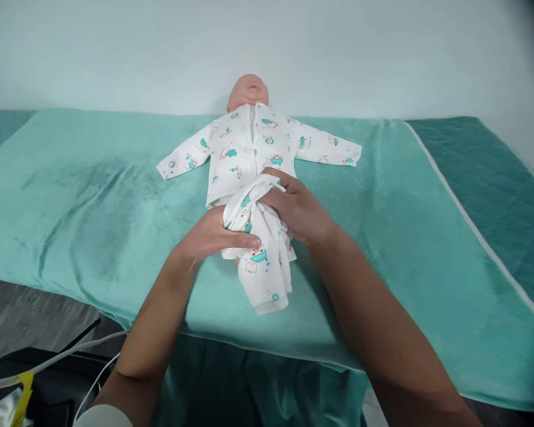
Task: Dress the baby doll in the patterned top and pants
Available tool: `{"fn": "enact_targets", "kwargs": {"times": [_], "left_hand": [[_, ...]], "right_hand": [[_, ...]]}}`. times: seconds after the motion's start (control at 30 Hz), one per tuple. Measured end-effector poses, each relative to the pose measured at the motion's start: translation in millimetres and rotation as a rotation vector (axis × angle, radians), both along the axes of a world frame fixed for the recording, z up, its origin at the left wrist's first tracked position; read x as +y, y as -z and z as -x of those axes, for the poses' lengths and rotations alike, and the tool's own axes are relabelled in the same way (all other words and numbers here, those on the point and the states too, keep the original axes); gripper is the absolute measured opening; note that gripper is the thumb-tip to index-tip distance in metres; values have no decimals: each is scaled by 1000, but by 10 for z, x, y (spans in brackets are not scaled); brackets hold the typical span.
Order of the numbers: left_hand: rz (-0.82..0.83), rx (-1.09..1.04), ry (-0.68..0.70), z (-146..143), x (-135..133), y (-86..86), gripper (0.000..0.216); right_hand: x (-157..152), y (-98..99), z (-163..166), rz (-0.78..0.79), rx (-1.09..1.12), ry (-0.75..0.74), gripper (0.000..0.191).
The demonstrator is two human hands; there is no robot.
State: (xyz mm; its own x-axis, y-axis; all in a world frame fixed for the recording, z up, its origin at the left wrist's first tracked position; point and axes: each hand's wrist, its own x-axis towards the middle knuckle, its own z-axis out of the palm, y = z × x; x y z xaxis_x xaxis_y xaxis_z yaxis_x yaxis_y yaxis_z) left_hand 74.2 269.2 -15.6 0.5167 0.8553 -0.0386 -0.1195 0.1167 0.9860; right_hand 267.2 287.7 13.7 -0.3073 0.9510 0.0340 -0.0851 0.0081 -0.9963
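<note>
A bed-like surface under a light green cover stretches from left to right, its near edge draping downward. Nearest, at the left, a black object stands beside the grey floor, with a white cable and a yellow strip in front of it. Farther in, at the middle of the bed, a bunched white printed garment is held between both hands, its loose end pointing near. The left hand pinches its left side, thumb laid on top; the right hand grips the gathered far end between thumb and fingers. Just beyond lies a doll on its back, head far, wearing a matching printed shirt with its sleeves spread left and right. A darker green cover shows at the far right, and a pale wall rises behind everything.
</note>
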Motion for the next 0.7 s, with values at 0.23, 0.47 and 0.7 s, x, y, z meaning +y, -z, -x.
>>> {"fn": "enact_targets", "kwargs": {"times": [0.23,0.47,0.7], "left_hand": [[120,-223,-163,-26,-72,70,58],[157,-262,-273,-76,-166,14,49],[100,-209,-331,-61,-150,59,50]], "right_hand": [[-7,-39,-17,-86,-154,-96,30],[21,-177,-165,-53,-358,-415,38],[21,-11,-142,32,-126,-236,27]]}}
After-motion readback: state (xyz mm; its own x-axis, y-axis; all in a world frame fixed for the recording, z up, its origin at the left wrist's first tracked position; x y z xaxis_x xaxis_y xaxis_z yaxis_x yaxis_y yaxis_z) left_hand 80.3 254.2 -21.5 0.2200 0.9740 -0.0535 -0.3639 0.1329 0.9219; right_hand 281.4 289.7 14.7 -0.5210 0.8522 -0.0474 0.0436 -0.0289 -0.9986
